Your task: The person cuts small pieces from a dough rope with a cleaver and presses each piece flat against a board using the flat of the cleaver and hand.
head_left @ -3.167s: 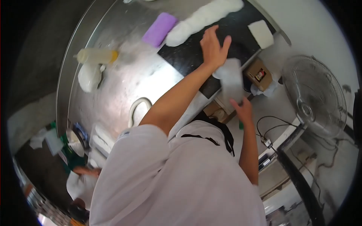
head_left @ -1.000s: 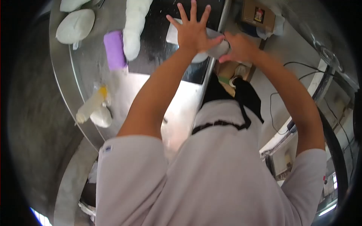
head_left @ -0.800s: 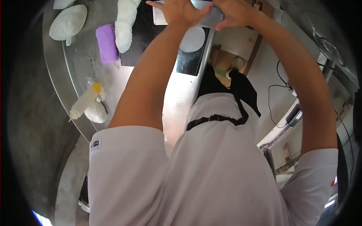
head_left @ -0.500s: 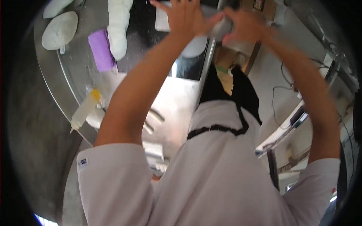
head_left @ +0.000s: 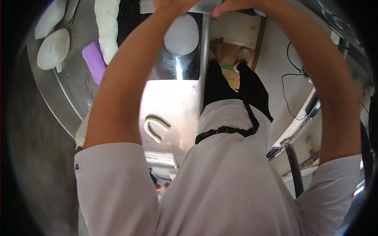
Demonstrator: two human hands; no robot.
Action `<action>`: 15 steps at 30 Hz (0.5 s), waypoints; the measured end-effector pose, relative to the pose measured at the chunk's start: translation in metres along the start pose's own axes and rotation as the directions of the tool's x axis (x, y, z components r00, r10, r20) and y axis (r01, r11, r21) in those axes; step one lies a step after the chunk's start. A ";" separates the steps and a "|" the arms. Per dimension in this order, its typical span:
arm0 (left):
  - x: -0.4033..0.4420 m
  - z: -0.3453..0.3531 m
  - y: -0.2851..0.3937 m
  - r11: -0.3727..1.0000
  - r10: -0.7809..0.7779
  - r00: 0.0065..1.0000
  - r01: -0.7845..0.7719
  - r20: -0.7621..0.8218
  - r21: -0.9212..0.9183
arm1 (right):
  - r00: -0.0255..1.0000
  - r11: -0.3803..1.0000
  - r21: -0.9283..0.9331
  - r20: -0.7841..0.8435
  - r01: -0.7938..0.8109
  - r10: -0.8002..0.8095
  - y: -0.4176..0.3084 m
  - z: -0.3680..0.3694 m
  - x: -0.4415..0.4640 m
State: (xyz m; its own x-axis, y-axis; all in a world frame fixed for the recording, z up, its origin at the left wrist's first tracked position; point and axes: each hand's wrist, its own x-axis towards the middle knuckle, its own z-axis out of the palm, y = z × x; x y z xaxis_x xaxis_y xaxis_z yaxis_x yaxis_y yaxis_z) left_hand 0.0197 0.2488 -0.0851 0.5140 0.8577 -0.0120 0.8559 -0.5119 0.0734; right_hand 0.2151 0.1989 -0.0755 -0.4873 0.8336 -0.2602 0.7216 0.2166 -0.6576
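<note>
Metal blade [head_left: 204, 7] crosses the right edge of the black board [head_left: 191, 72] beyond a white disc [head_left: 181, 34]. Left hand [head_left: 175, 4] overlaps the blade; right hand [head_left: 238, 4] adjoins its end. I cannot tell either grip.

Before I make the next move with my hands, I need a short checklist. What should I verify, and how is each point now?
1. Left hand and right hand fully visible: not ok, picture's top edge cuts both.
2. Firm hold on flat grey piece: cannot tell.
3. White disc on black board: ok.
4. Purple cloth apart from disc: ok.
5. Curved strip off board: ok.
</note>
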 end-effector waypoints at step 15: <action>0.041 0.017 -0.055 0.924 0.379 0.851 -0.371 -0.364 0.092 | 0.920 0.971 -0.189 -0.386 -0.149 0.066 0.004 0.017 0.035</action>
State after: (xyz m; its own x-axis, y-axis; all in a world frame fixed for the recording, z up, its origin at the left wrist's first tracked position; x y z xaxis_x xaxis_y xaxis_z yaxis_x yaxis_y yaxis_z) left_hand -0.0057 0.3114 -0.1062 0.7407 0.5536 0.3806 0.6050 -0.7960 -0.0198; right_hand 0.1921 0.2197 -0.0993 -0.2108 0.9775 -0.0099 0.8661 0.1821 -0.4656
